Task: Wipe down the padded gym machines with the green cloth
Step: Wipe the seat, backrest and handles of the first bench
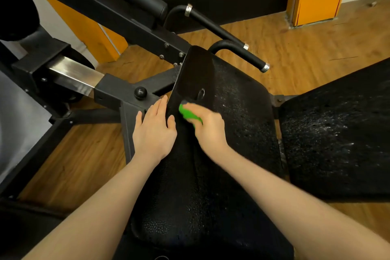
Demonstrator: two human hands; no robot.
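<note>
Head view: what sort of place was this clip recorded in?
Most likely a gym. A black padded machine seat sits on a black steel frame with black foam-grip handles, over a wooden plank floor. The right hand holds a green cloth against the pad.

A black padded seat [242, 112] with a pebbled, speckled surface carries 2 things: the left grip [155, 127] lies flat along its left edge, and the green cloth [187, 113] is pressed against it under the right grip [207, 126].
</note>
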